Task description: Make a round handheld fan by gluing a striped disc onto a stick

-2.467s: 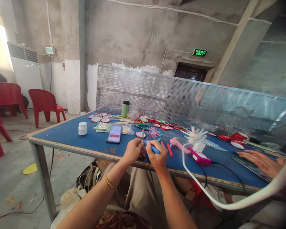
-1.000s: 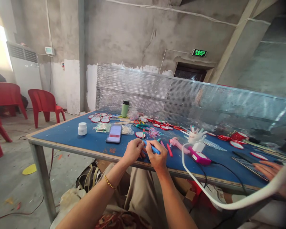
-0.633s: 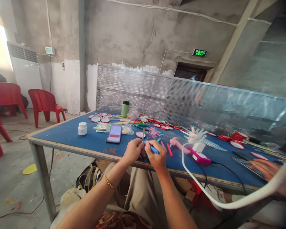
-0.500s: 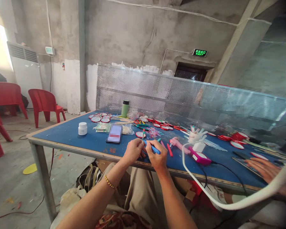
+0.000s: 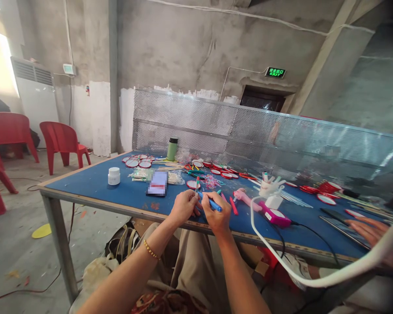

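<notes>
My left hand [image 5: 183, 206] is closed in a pinch on a thin stick with red and green bands [image 5: 197, 185], held upright at the near edge of the blue table [image 5: 94, 185]. My right hand [image 5: 217, 216] is closed round a blue pen-like tool [image 5: 212, 203] whose tip points left toward the stick. The two hands touch each other just above the table top. A gold bracelet is on my left wrist.
Red-rimmed round discs [image 5: 132, 162], coloured sticks, a green bottle [image 5: 172, 149], a white jar [image 5: 114, 176], a pink glue gun [image 5: 245, 198] and a pink device with cable [image 5: 275, 216] lie around. A perforated metal screen [image 5: 249, 135] backs the table. Another person's hand [image 5: 368, 229] rests at right. Red chairs [image 5: 62, 141] stand at left.
My hands stay in the same place, with only small shifts of the stick and the blue tool. The other person's hand at right has drawn back toward the right edge.
</notes>
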Action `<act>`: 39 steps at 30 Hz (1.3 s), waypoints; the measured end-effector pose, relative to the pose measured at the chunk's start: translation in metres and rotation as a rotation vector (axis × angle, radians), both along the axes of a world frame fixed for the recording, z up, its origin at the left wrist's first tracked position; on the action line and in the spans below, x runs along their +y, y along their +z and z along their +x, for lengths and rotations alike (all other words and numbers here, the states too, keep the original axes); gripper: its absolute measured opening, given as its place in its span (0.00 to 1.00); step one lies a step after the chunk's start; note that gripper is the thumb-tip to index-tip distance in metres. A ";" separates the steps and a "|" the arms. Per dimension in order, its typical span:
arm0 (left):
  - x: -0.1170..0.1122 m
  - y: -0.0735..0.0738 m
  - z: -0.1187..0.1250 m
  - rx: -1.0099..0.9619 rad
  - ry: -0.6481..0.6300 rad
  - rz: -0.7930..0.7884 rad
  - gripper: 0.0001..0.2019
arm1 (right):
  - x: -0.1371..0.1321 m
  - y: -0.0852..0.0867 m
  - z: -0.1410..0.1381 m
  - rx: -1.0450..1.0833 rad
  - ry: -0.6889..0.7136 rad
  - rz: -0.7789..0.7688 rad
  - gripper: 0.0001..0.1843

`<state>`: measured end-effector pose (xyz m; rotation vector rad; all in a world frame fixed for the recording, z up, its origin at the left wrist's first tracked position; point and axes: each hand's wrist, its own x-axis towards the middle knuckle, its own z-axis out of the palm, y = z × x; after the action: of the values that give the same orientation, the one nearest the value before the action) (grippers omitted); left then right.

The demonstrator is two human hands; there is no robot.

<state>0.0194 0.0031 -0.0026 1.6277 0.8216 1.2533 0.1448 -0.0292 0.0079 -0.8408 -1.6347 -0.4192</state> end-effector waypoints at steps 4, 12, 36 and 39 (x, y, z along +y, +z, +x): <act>0.000 0.000 0.000 0.006 0.009 0.011 0.08 | 0.001 0.000 0.000 -0.044 -0.009 -0.012 0.11; 0.001 0.000 0.001 0.022 0.019 0.019 0.09 | 0.001 0.000 0.000 -0.047 -0.008 -0.021 0.10; 0.000 0.002 -0.001 0.056 0.035 0.036 0.10 | 0.003 -0.001 0.001 -0.072 -0.022 -0.014 0.10; 0.000 0.002 0.000 0.046 0.029 0.030 0.10 | 0.002 -0.001 0.000 -0.060 -0.015 -0.006 0.10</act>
<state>0.0191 0.0033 -0.0008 1.6799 0.8615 1.2581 0.1452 -0.0272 0.0074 -0.8518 -1.6866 -0.4542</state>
